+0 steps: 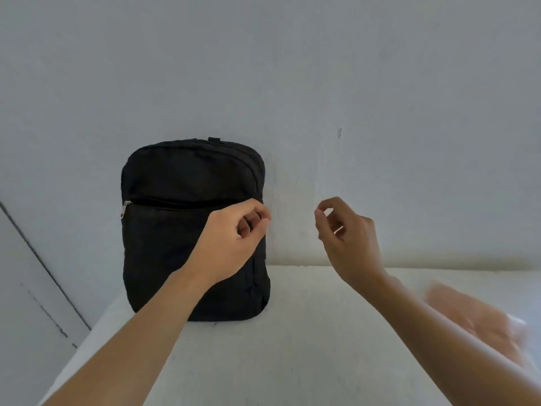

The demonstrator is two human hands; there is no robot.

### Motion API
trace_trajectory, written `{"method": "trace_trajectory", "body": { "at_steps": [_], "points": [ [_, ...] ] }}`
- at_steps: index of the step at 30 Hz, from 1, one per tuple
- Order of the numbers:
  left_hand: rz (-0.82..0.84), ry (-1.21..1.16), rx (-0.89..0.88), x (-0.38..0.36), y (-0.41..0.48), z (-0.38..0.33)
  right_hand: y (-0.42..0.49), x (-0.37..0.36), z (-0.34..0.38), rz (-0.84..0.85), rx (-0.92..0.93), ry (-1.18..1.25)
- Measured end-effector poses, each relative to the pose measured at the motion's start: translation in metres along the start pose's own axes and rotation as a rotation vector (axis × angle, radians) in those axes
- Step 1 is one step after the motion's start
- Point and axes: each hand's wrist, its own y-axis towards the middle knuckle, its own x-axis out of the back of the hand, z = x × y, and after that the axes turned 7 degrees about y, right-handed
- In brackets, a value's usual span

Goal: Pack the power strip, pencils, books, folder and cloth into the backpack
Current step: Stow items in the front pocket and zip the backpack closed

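Observation:
A black backpack [181, 230] stands upright on the white table [292, 347], leaning against the wall. Its main zip and front pocket zip look closed, and a silver zip pull [126, 208] hangs at the pocket's left end. My left hand [231, 241] hovers in front of the backpack's right edge at pocket-zip height, fingers curled in with the thumb on top and nothing visible in them. My right hand [345, 238] is raised in the air to the right of the bag, fingers loosely curled and holding nothing. No power strip, pencils, books or folder are in view.
A blurred pinkish shape [480, 320] lies on the table at the far right; I cannot tell what it is. The grey wall [292, 68] rises right behind the table. The table's left edge [87, 332] drops off beside a pale panel.

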Motion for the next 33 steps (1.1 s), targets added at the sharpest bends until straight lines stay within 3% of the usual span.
{"method": "trace_trajectory", "body": {
  "at_steps": [12,15,21,24,26,29,33],
  "points": [
    [0.441,-0.242,0.428,-0.253,-0.012,-0.074,-0.088,0.202,-0.195,0.051,-0.599,-0.476],
    [0.478,-0.293,0.533,-0.311,-0.004,-0.093,-0.099,0.234,-0.226,0.147,-0.753,-0.530],
    [0.601,-0.156,0.553,-0.394,0.011,-0.136,-0.106,0.274,-0.255,0.298,-0.716,-0.720],
    [0.695,-0.020,0.509,-0.409,0.008,-0.143,-0.101,0.294,-0.263,0.451,-0.826,-0.842],
    [0.706,0.052,0.489,-0.411,0.005,-0.140,-0.098,0.303,-0.267,0.502,-0.918,-0.809],
    [0.725,0.028,0.569,-0.405,0.004,-0.133,-0.092,0.299,-0.273,0.501,-1.019,-0.565],
    [0.713,-0.060,0.686,-0.387,0.001,-0.122,-0.091,0.275,-0.278,0.485,-0.825,-0.453]
  ]
}}
